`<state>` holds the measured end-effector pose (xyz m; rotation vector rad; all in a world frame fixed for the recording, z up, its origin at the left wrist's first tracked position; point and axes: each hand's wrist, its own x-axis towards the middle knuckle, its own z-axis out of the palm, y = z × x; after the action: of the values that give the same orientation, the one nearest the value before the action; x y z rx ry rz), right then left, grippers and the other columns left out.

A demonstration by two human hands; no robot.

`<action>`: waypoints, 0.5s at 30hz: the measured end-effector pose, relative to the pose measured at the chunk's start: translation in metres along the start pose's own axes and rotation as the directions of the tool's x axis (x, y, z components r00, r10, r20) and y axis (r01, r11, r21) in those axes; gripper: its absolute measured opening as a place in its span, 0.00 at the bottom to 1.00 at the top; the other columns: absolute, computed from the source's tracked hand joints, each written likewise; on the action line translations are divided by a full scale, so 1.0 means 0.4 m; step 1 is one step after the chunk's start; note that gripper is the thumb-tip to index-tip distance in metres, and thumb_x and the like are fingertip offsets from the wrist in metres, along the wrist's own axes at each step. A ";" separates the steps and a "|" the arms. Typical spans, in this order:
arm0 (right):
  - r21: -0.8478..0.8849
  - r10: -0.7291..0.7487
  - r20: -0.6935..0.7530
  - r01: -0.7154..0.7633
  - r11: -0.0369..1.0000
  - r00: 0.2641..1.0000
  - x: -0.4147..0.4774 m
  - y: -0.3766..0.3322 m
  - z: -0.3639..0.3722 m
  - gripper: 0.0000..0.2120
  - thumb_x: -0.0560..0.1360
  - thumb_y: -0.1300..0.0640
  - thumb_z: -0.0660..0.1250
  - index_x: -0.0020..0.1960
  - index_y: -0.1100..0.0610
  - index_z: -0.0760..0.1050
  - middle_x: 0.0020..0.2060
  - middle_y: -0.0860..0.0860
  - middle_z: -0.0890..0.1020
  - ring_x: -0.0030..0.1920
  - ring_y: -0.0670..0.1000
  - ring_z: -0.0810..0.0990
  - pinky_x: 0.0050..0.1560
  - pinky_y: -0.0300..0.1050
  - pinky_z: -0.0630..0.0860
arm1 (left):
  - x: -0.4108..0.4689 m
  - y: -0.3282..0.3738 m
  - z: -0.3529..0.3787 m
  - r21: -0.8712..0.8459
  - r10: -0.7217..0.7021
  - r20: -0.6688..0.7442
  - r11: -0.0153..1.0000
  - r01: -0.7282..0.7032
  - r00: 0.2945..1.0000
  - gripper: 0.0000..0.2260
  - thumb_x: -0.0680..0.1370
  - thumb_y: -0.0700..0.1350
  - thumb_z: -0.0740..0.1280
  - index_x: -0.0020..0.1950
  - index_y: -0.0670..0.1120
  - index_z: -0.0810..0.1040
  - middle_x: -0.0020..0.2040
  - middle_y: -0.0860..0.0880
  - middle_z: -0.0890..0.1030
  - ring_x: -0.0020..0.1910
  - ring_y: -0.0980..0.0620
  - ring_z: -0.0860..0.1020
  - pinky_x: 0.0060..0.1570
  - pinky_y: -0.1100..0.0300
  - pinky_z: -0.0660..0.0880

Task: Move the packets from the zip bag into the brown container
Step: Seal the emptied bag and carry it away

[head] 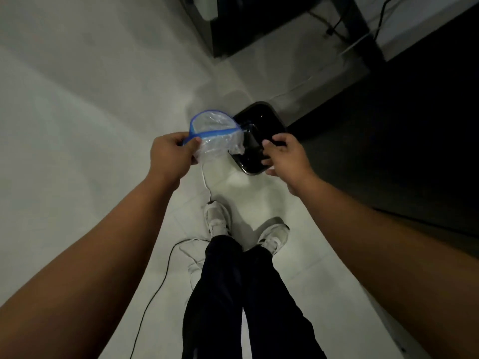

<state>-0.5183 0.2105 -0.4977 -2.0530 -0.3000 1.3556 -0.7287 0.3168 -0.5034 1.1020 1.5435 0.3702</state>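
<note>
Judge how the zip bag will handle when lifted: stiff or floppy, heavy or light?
Probably floppy: the zip bag hangs crumpled below where the left hand pinches its blue rim. Likely light: it looks clear, and no packets show through it. The thin film may slip, so the rim seems the safer hold.

Left forearm (103, 255) and right forearm (375, 242), both bare, enter from the lower corners and converge toward the centre of the view. Left hand (171, 156): back toward the camera, wrist straight, thumb and curled fingers pinching the blue-edged mouth of the zip bag (220, 136). Right hand (287, 159): back upward, fingers curled over the near rim of the dark container (261, 117), thumb under its edge. The hands sit level and apart. Whether the right hand also holds a packet cannot be told.
</note>
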 end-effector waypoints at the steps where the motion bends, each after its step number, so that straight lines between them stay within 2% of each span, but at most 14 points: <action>1: -0.007 0.036 -0.026 -0.037 0.999 0.999 0.029 0.046 -0.006 0.12 0.83 0.54 0.68 0.64 0.54 0.72 0.53 0.56 0.82 0.44 0.51 0.83 0.45 0.51 0.83 | 0.032 -0.032 0.019 0.006 -0.014 -0.032 1.000 0.014 0.999 0.10 0.79 0.42 0.71 0.59 0.40 0.83 0.46 0.42 0.84 0.40 0.49 0.83 0.40 0.59 0.83; 4: 0.020 0.145 -0.064 -0.144 0.989 0.987 0.119 0.159 -0.018 0.11 0.82 0.55 0.69 0.63 0.55 0.75 0.50 0.52 0.81 0.48 0.52 0.82 0.54 0.56 0.83 | 0.111 -0.115 0.083 0.022 -0.026 -0.110 0.999 0.028 0.994 0.09 0.79 0.43 0.71 0.58 0.41 0.83 0.47 0.41 0.84 0.40 0.46 0.83 0.42 0.54 0.84; 6: 0.064 0.197 -0.087 -0.192 0.979 0.977 0.186 0.212 -0.019 0.11 0.82 0.54 0.69 0.63 0.54 0.74 0.51 0.50 0.80 0.52 0.53 0.82 0.54 0.57 0.84 | 0.152 -0.156 0.140 0.047 -0.015 -0.113 0.999 0.021 0.993 0.05 0.80 0.43 0.69 0.55 0.45 0.82 0.44 0.46 0.83 0.40 0.45 0.84 0.43 0.49 0.84; 9: 0.096 0.251 -0.175 -0.237 0.967 0.952 0.285 0.281 -0.015 0.19 0.80 0.52 0.71 0.68 0.54 0.71 0.63 0.55 0.78 0.60 0.57 0.81 0.48 0.51 0.84 | 0.205 -0.202 0.234 0.078 -0.006 -0.082 0.997 0.012 0.997 0.06 0.80 0.42 0.68 0.57 0.48 0.80 0.43 0.52 0.81 0.37 0.48 0.84 0.40 0.49 0.84; 12: 0.116 0.301 -0.178 -0.284 0.952 0.937 0.372 0.332 -0.010 0.28 0.81 0.53 0.71 0.76 0.55 0.63 0.69 0.57 0.74 0.64 0.60 0.79 0.54 0.56 0.84 | 0.250 -0.240 0.316 0.122 -0.020 -0.038 0.992 0.025 0.999 0.05 0.79 0.41 0.67 0.53 0.50 0.77 0.43 0.53 0.80 0.37 0.48 0.84 0.39 0.49 0.84; 14: 0.189 0.355 -0.128 -0.328 0.925 0.926 0.423 0.353 -0.001 0.28 0.82 0.54 0.70 0.77 0.54 0.63 0.66 0.54 0.76 0.62 0.59 0.80 0.57 0.59 0.84 | 0.270 -0.265 0.366 0.144 -0.052 0.003 0.988 0.051 0.999 0.05 0.77 0.41 0.67 0.50 0.51 0.77 0.42 0.51 0.81 0.37 0.46 0.85 0.41 0.48 0.84; 15: 0.229 0.376 -0.103 -0.345 0.910 0.921 0.442 0.362 0.005 0.25 0.82 0.55 0.69 0.76 0.54 0.66 0.61 0.52 0.79 0.58 0.57 0.83 0.55 0.58 0.84 | 0.276 -0.276 0.390 0.151 -0.063 0.028 0.987 0.058 0.998 0.06 0.76 0.43 0.67 0.52 0.50 0.78 0.43 0.50 0.82 0.38 0.45 0.85 0.43 0.47 0.84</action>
<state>-0.4652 0.1920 -0.7193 -2.0804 0.2921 1.3708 -0.6278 0.2977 -0.6987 1.1684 1.5922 0.1953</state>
